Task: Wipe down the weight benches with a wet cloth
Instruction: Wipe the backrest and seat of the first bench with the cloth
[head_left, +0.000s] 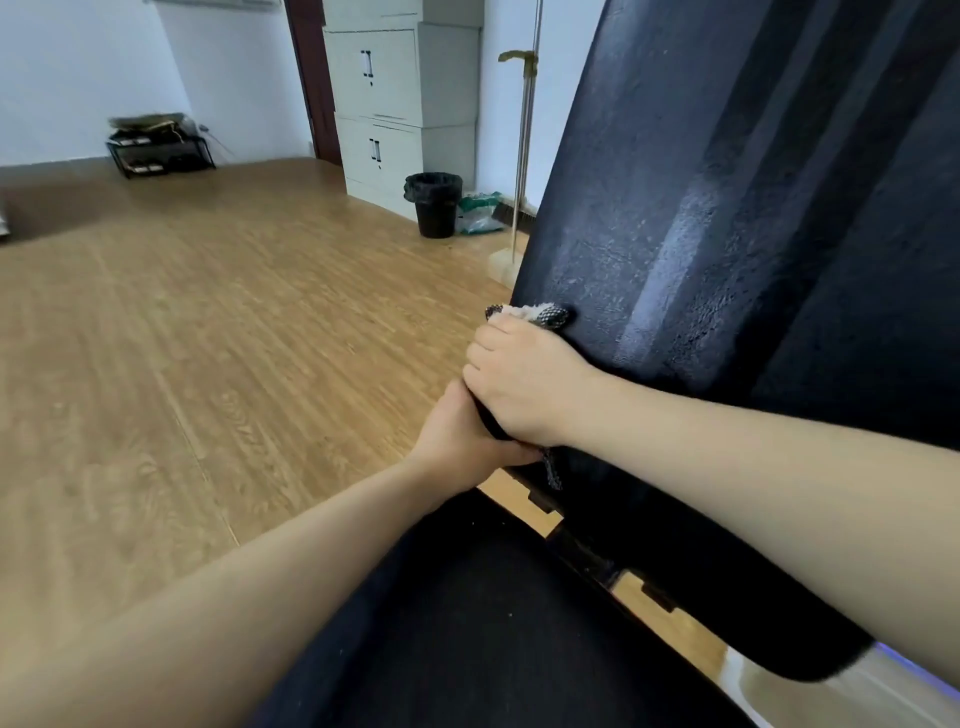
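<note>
Mid-wipe: my right hand (519, 384) curls round the cloth (540, 314) on the backrest (675, 208) edge, left hand (462, 441) gripping that edge just below — next, likely a firm slide along it.

Only 1 view is given, taken from head height and aimed forward and down (wide-angle, so straight edges are bent). The black bench backrest (727, 208) is seen close on the right; the wood floor (182, 312) is spread away leftward.
</note>
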